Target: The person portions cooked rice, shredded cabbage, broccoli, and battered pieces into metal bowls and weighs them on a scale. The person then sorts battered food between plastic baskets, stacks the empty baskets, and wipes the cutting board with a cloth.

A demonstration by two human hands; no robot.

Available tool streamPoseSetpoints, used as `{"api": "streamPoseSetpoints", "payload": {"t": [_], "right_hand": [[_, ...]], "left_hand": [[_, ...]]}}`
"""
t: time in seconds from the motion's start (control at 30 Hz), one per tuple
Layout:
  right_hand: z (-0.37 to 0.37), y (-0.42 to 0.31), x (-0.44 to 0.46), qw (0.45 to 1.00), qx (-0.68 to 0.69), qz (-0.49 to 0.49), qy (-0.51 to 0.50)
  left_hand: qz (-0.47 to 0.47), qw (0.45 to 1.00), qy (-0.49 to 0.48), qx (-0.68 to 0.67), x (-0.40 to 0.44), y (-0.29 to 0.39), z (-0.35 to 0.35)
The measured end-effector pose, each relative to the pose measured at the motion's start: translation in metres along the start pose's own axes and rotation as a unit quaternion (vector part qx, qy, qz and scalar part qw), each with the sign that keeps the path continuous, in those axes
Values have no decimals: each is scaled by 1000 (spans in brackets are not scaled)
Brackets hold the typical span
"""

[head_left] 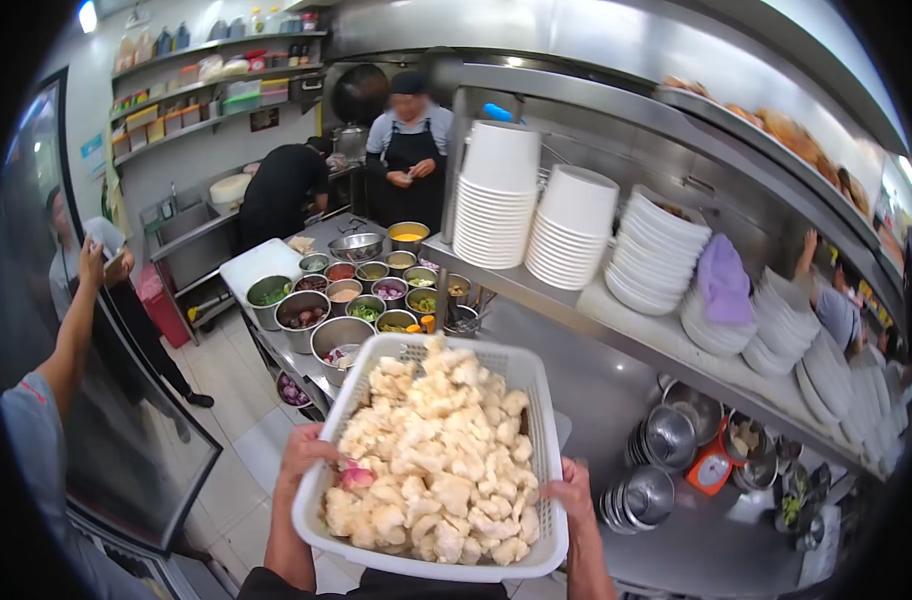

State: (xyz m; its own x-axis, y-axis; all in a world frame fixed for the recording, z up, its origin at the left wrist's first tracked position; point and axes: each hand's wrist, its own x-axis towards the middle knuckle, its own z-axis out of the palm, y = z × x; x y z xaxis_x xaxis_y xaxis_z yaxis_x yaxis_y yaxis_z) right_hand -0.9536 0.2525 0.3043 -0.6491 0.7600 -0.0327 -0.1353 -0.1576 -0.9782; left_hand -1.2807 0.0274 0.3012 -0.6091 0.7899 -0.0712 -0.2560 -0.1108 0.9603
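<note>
Both of my hands carry a white plastic basket (555, 450) by its sides, in front of my body. It is heaped with pale, cream-coloured, lumpy pieces (436, 455) whose kind I cannot make out. My left hand (301, 455) grips the left rim, its thumb over the edge beside a small pink piece (356, 475). On the right side, my right hand (573, 492) is closed around the rim, with some of its fingers hidden.
Steel bowls of chopped food (306, 312) crowd the counter ahead. A steel shelf (616, 325) bears stacked white bowls (496, 200). Metal bowls and an orange scale (711, 470) stand right. Two people (411, 150) work behind; others are left and far right. A glass door (141, 420) stands left.
</note>
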Motion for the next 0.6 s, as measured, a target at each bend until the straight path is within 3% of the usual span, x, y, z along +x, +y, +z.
{"api": "streamPoseSetpoints", "payload": {"t": [0.1,0.17,0.23,0.3,0.37,0.4,0.43,0.47,0.5,0.53,0.57,0.6], "right_hand": [[24,-54,-2,995,48,-34,-79],[33,-78,5,988,83,-53,-119],[42,-113,12,974,105,-76,-184],[63,-161,11,967,131,-113,-187],[75,-201,26,969,69,-144,-191],[80,-216,43,884,-65,-432,-165],[88,-232,61,705,-192,-673,-116],[98,-256,70,847,-69,-483,-211],[112,-284,75,921,59,-255,-290],[134,-311,74,918,167,-246,-262],[141,-336,88,898,132,-286,-308],[149,-355,82,898,172,-289,-283]], "left_hand": [[57,993,-22,-99,-32,69,20],[108,991,1,-83,-52,113,37],[218,974,65,-14,-75,151,62],[331,925,-48,179,-57,176,-29],[76,988,37,127,-104,250,39],[249,937,96,224,-59,254,-80],[395,835,199,328,-15,258,-193],[398,831,196,334,-20,273,-167],[464,854,84,219,-34,293,-111],[513,853,-33,95,-42,309,-73],[518,852,-41,63,-44,327,-54],[525,849,-26,58,-40,344,-39]]}}
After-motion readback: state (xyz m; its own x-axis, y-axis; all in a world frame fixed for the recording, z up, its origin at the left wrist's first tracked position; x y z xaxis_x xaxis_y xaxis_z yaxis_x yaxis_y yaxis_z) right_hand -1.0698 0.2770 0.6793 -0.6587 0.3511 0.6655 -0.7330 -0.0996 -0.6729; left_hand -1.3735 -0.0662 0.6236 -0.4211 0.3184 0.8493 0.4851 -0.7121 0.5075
